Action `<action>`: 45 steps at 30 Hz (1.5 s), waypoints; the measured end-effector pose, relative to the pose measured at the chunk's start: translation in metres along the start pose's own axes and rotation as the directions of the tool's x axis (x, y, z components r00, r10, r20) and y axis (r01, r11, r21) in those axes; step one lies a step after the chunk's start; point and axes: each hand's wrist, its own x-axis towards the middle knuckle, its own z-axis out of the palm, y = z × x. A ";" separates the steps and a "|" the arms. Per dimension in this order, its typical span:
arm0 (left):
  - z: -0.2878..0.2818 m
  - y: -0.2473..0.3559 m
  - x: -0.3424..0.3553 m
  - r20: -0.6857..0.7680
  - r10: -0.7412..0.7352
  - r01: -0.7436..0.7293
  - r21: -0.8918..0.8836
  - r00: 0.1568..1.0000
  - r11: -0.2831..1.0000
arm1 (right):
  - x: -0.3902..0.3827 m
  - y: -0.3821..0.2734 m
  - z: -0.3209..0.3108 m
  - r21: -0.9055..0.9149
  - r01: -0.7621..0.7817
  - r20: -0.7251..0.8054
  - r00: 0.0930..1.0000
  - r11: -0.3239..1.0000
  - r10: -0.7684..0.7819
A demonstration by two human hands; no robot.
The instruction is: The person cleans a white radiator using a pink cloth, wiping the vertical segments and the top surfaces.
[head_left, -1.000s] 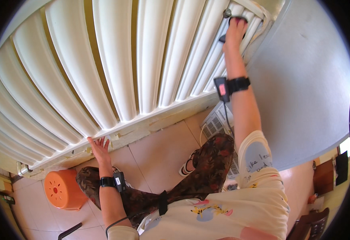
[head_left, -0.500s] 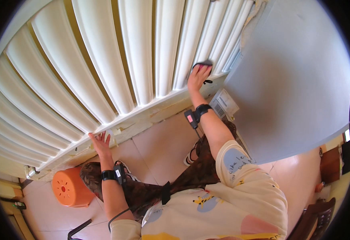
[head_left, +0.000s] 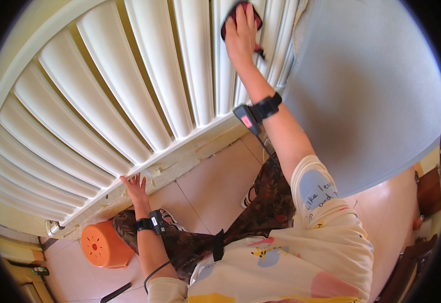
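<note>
A large white column radiator [head_left: 152, 55] fills the upper left. On its right-hand columns my right hand [head_left: 240, 43] presses a dark oval pad [head_left: 257, 22] with pinkish-red parts and a short strap or cord hanging from it. My fingers lie over the pad and hide most of it, so its exact kind is unclear. Lower left, my left hand [head_left: 137, 191] has its fingers apart at the radiator's bottom rail, a fingertip touching the edge and nothing held.
To the right stands a big grey panel [head_left: 362, 91], close beside my right arm. An orange plastic stool [head_left: 104, 245] is on the tiled floor [head_left: 195, 202] by my left leg. A metal valve [head_left: 55, 228] sticks out at the radiator's lower left corner. Dark wooden furniture [head_left: 430, 192] is far right.
My right hand has slid the pad up the radiator columns, away from the bottom rail. My left hand stays at the rail. The whole view has shifted slightly.
</note>
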 end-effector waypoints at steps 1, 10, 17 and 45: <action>0.001 0.000 0.000 0.004 0.003 -0.003 -0.004 1.000 1.000 | 0.014 -0.010 0.000 0.012 0.058 -0.020 0.998 0.998 -0.058; 0.003 0.002 -0.005 0.013 -0.004 0.004 -0.012 1.000 1.000 | -0.147 0.022 0.012 -0.291 -0.070 0.112 0.988 0.954 0.106; 0.005 0.001 -0.004 0.030 -0.017 0.016 0.023 0.999 1.000 | -0.268 0.037 -0.013 -0.382 -0.209 0.240 0.918 0.900 0.315; 0.001 0.003 -0.005 0.035 -0.037 0.037 -0.006 0.999 0.999 | -0.156 -0.032 0.035 -0.109 0.228 0.161 0.965 0.968 -0.209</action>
